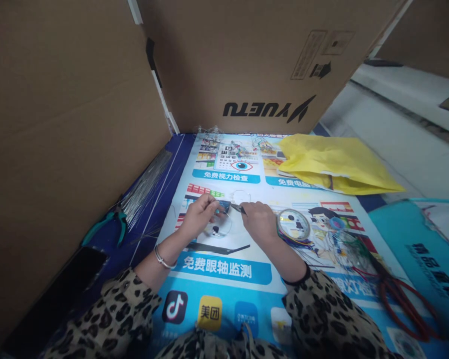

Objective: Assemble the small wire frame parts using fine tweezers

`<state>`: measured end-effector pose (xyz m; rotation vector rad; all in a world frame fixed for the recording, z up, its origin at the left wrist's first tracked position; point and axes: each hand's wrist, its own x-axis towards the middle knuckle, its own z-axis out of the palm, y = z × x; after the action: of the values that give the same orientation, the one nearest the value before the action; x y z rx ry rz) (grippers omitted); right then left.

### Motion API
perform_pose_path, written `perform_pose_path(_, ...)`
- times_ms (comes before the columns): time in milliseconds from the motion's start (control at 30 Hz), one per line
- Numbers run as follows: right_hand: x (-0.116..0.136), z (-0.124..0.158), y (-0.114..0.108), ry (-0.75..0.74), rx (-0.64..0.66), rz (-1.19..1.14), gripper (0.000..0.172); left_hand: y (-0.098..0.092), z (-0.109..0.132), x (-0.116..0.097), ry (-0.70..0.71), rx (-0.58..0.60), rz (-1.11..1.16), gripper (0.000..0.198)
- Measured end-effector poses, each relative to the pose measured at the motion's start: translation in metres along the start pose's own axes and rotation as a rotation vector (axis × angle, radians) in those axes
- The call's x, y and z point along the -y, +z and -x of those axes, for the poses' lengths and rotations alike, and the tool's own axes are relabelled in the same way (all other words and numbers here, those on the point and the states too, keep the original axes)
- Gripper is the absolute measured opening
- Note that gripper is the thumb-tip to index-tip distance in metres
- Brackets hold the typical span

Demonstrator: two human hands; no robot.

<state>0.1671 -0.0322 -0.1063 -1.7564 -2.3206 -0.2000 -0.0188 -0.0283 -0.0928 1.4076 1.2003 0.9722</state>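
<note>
Near the middle of the printed poster, my left hand (199, 215) pinches a thin wire loop (230, 230), which hangs below the fingers. My right hand (261, 223) is closed around a tool with narrow dark jaws (238, 208) like pliers; its handles are hidden in the palm. The jaws point left and meet or nearly meet the wire by my left fingertips. Just right of my right hand lies a roll (294, 223) with coloured wires around its lower edge. Another faint wire ring with small beads (240, 195) rests behind the hands.
Turquoise-handled pliers (108, 225) and a bundle of straight wires (147, 182) lie left. Red-handled scissors (407, 304) sit front right. A yellow bag (340, 162) and wire pieces (235, 148) lie at the back. Cardboard walls (247, 60) enclose the back and left.
</note>
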Motion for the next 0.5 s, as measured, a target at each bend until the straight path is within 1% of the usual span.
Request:
perform_pose_path(67, 0.000, 0.000, 0.001, -0.001, -0.002, -0.003, 0.018, -0.001, 0.000, 0.000, 0.013, -0.025, -0.034, 0.023)
perform_pose_path(167, 0.000, 0.001, 0.002, -0.020, 0.009, -0.008, 0.018, -0.002, 0.000, -0.001, 0.047, -0.111, -0.135, 0.022)
perform_pose_path(233, 0.000, 0.001, 0.003, -0.035, 0.021, -0.003, 0.017, -0.004, 0.001, -0.002, 0.098, -0.186, -0.283, 0.021)
perform_pose_path(333, 0.000, 0.001, 0.003, -0.049, 0.033, 0.021, 0.015, -0.007, 0.002, -0.002, 0.175, -0.279, -0.564, 0.019)
perform_pose_path(400, 0.000, 0.001, 0.003, -0.056, 0.037, 0.040, 0.015, -0.008, 0.001, 0.001, 0.192, -0.278, -0.698, 0.019)
perform_pose_path(500, 0.001, 0.001, 0.001, -0.071, 0.038, 0.050, 0.016, -0.010, -0.006, 0.008, 0.220, -0.177, -0.799, 0.015)
